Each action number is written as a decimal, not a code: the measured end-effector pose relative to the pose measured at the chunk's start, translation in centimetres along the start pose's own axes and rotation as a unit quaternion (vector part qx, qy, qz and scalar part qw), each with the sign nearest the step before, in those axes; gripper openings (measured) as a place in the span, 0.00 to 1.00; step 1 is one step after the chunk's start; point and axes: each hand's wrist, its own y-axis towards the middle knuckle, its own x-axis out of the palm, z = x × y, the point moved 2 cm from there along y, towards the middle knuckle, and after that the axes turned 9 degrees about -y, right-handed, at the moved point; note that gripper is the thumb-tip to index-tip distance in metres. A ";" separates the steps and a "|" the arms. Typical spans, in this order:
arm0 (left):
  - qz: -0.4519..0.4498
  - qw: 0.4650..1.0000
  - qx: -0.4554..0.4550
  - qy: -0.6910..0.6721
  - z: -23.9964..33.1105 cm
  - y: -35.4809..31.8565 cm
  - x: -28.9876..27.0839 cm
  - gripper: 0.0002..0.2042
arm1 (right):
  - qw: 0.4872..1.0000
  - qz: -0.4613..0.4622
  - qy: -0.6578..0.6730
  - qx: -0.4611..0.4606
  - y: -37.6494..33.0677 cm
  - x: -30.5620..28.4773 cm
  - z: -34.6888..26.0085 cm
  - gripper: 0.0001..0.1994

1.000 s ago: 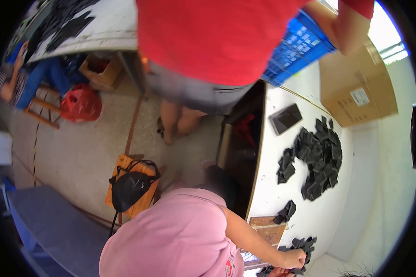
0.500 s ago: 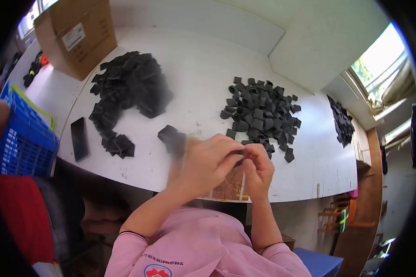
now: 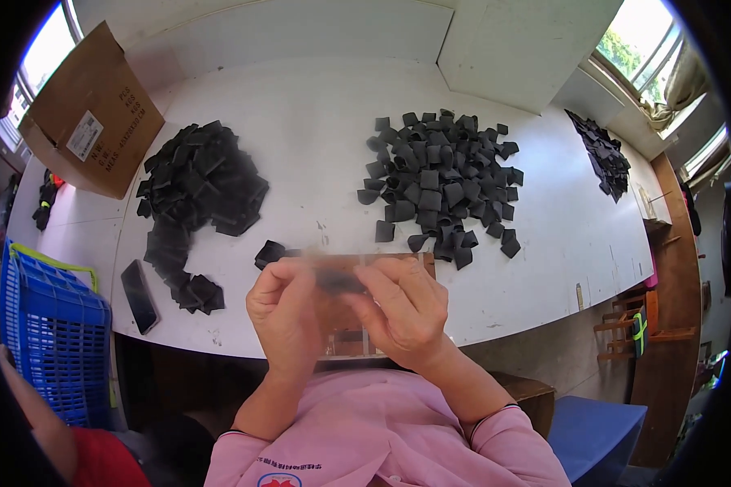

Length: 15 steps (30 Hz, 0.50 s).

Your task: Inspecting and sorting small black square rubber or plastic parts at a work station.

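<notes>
A small black fabric piece (image 3: 340,282), blurred by motion, spans the gap between my two hands above a brown wooden board (image 3: 329,318). My left hand (image 3: 282,316) pinches its left end with thumb and fingers closed. At the other end, my right hand (image 3: 404,312) grips it between thumb and fingertips. Just beyond my left hand lies another black fabric piece (image 3: 269,253). Farther left is a heap of flat black fabric pieces (image 3: 203,174) with a tail trailing toward me. To the right spreads a pile of folded, looped black pieces (image 3: 442,183).
On the white table (image 3: 300,105) a cardboard box (image 3: 97,122) stands at the far left. A phone (image 3: 140,296) lies near the left edge, beside a blue plastic basket (image 3: 57,333). More black pieces (image 3: 599,154) lie far right. Another person's arm (image 3: 32,406) shows lower left.
My hands have moved left from beside the looped pile, and now stand apart with the black piece between them. The whole view has shifted somewhat.
</notes>
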 end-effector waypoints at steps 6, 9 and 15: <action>0.017 1.000 -0.008 0.024 -0.5 -0.9 -0.9 0.02 | 0.994 -0.027 0.104 0.020 -1.2 1.2 1.5 0.10; -0.019 0.995 0.021 0.095 -0.5 -0.7 -1.0 0.03 | 0.980 -0.065 0.175 0.062 -1.5 1.6 2.1 0.08; -0.176 0.926 0.121 0.312 1.2 0.6 0.5 0.08 | 0.963 -0.129 0.201 0.128 -0.2 0.5 2.3 0.08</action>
